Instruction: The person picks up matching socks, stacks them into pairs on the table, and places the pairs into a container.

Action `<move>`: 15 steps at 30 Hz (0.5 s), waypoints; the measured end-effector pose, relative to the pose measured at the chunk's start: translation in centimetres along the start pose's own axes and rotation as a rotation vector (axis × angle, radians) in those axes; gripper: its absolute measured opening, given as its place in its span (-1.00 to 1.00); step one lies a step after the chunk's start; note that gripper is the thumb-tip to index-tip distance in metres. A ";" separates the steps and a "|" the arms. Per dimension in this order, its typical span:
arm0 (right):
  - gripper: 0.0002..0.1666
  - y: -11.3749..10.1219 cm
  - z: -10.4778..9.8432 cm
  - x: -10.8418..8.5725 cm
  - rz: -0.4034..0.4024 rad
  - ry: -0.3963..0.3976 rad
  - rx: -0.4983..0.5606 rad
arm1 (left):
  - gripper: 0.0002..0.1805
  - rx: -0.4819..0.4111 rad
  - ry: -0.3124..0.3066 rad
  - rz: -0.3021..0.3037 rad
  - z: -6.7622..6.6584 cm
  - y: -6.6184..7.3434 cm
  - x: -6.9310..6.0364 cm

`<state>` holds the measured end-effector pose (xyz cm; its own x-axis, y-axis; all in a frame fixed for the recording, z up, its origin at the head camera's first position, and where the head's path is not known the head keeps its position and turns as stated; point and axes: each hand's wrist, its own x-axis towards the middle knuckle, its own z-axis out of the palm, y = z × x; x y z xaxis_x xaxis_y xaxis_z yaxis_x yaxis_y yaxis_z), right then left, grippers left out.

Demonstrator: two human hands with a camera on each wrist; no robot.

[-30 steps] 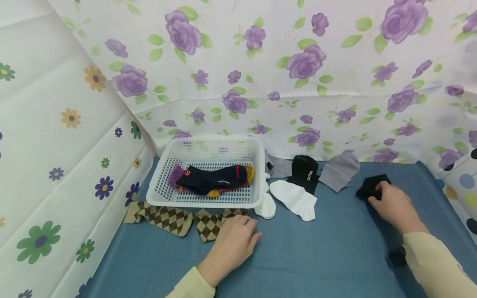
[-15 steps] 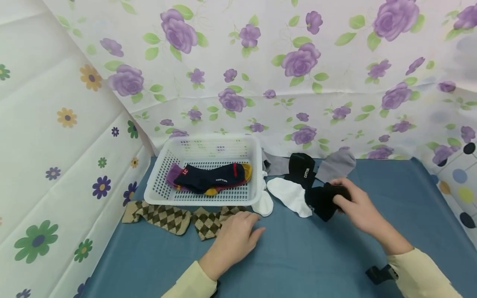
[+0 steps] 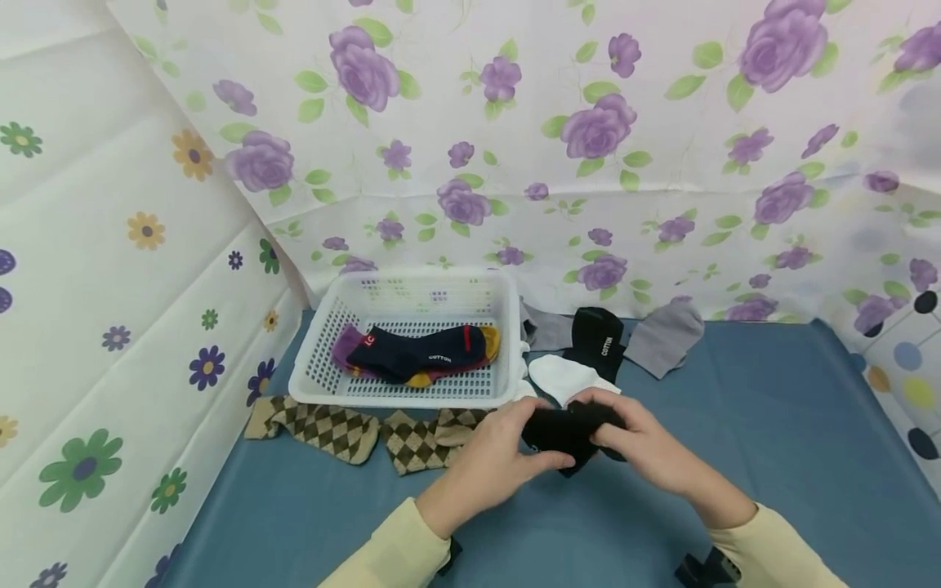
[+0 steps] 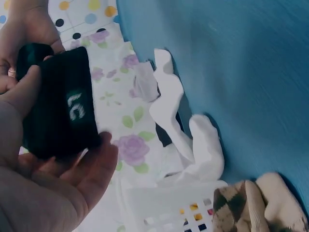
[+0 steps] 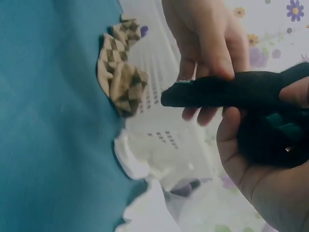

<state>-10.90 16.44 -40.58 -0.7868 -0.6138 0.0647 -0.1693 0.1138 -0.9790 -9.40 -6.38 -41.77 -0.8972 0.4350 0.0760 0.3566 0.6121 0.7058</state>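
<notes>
A black sock is held in the air between both hands, above the table's near middle. Its cuff shows white "LC" lettering in the left wrist view, where the sock looks folded or bunched. My left hand holds the left end, thumb on one face and fingers behind. My right hand grips the other end, where more dark fabric is bunched; in the right wrist view that bundle lies against the palm. Just beyond the hands lies a white sock.
A white perforated basket holds navy, purple and yellow socks. Argyle socks lie along its front. To its right are a black "COTTON" sock and grey socks. Floral cloth hangs behind the table.
My right hand has carried the black sock from the table's right side leftward to the middle. My left hand has moved off the argyle socks to the right and taken the sock's other end.
</notes>
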 end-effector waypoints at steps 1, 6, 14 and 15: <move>-0.63 0.1 0.2 0.0 0.010 -0.012 0.023 | -0.54 -0.022 -0.012 0.007 0.0 0.0 0.1; -0.53 0.4 0.3 -0.1 0.041 -0.007 0.078 | -0.83 -0.082 -0.005 0.017 -0.1 -0.3 0.2; -0.66 0.7 -1.3 -0.9 0.075 0.132 0.045 | -0.90 -0.171 0.050 -0.062 -1.3 -1.0 0.1; -0.70 0.7 -1.6 -1.0 0.091 0.156 0.041 | -0.91 -0.171 0.057 -0.069 -1.4 -1.1 0.1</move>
<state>-11.16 18.39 -41.04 -0.8810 -0.4731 0.0021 -0.0719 0.1295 -0.9890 -10.24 -7.97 -41.56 -0.9330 0.3549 0.0598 0.2487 0.5158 0.8198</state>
